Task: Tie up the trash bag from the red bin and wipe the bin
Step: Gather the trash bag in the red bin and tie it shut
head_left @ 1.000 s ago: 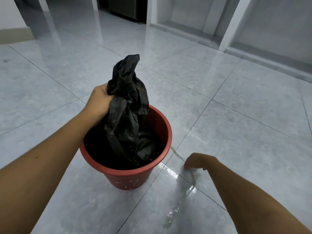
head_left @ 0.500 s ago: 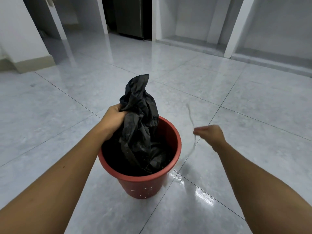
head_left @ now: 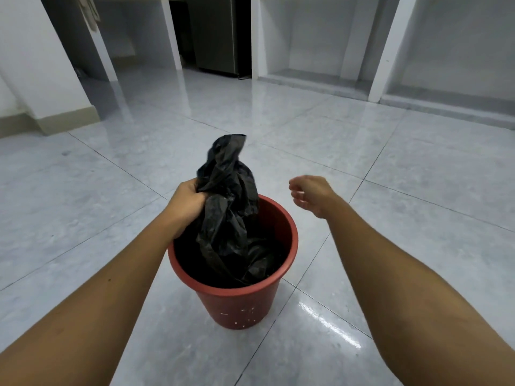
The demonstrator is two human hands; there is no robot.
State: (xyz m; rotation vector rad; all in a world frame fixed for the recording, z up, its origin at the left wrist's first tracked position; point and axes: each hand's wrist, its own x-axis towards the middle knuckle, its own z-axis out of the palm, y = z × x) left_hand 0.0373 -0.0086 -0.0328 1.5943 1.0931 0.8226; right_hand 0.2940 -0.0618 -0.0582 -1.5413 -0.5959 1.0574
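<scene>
A red bin stands on the tiled floor with a black trash bag inside it. The bag's gathered neck rises above the rim. My left hand grips that neck from the left. My right hand hovers to the right of the bag, above the bin's rim and not touching the bag. Its fingers are curled into a fist. The thin clear plastic strip it lifted from the floor is too faint to make out in the fist.
Glossy grey floor tiles surround the bin. White pillars and open alcoves line the far wall, with a dark metal cabinet between them. A low step lies at the far left.
My right hand picked the clear strip up off the floor beside the bin and rose to bag height. My left hand kept its grip on the bag neck. My head tilted up.
</scene>
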